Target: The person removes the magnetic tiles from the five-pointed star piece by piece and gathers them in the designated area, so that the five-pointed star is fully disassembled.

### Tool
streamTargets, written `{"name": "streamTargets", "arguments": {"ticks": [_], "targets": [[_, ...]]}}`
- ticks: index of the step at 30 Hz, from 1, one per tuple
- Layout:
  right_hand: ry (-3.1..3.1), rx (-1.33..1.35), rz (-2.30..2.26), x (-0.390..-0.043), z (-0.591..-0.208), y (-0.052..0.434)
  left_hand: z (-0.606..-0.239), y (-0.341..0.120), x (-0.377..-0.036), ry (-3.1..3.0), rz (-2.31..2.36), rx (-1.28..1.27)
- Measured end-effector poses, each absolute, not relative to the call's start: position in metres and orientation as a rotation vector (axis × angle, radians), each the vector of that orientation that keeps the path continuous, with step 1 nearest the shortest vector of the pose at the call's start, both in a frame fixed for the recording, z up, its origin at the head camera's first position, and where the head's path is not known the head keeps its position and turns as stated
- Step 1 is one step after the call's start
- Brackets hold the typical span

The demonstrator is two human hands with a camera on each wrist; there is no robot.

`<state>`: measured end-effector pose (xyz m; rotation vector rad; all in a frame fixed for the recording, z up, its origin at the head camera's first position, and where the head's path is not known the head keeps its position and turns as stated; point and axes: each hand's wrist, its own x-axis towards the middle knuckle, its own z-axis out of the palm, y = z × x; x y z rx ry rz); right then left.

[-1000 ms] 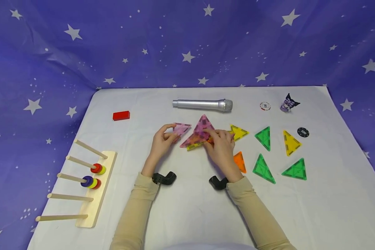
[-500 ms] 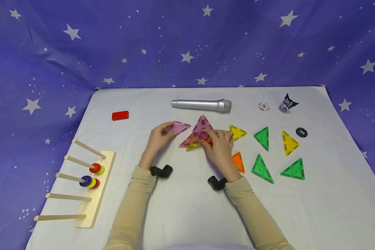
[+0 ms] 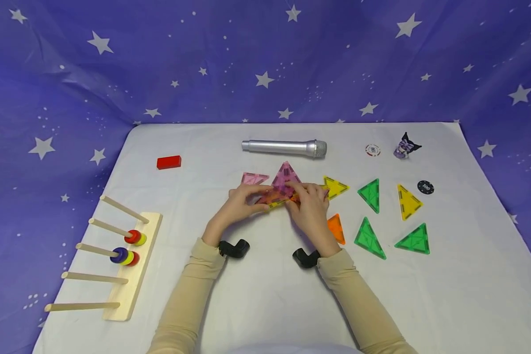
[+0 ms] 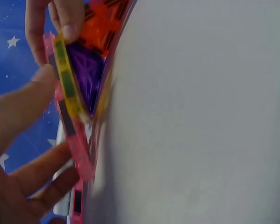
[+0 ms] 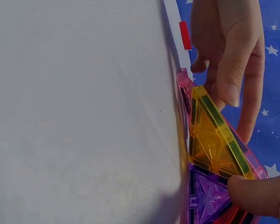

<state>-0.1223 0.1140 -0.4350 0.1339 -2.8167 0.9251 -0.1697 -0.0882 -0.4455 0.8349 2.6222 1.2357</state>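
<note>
Several translucent magnetic tiles form a joined cluster, with a pink triangle (image 3: 285,173) pointing away at the middle of the table. A yellow tile (image 5: 209,140), a purple tile (image 5: 207,198) and an orange tile (image 4: 99,30) are its inner parts. My right hand (image 3: 311,211) grips the cluster's right side, its thumb on the near face. With thumb and fingertips, my left hand (image 3: 236,206) pinches the cluster's left pink tile (image 4: 72,133). A loose pink triangle (image 3: 253,178) lies just beyond my left fingers, partly covered by them.
Yellow (image 3: 409,202), green (image 3: 368,238) and orange (image 3: 338,228) triangle tiles lie to the right. A silver microphone (image 3: 283,147) is behind. Poker chips (image 3: 426,187) and a figurine (image 3: 405,146) sit back right. A red block (image 3: 169,162) and pegged wooden rack (image 3: 134,275) are left.
My left hand drew the loose pink triangle slightly left, then let it go and moved right to the cluster. My right hand has stayed on the cluster.
</note>
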Motion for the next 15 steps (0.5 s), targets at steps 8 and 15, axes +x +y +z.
{"name": "streamTargets", "arguments": {"ticks": [8, 15], "targets": [[-2.806, 0.143, 0.948, -0.122, -0.4356, 0.1136, -0.4492, -0.0834, -0.1675, 2.524, 1.355, 0.895], [-2.806, 0.149, 0.953, -0.1221, -0.4356, 0.1138, -0.4552, -0.0804, -0.1681, 2.433, 1.473, 0.892]]}}
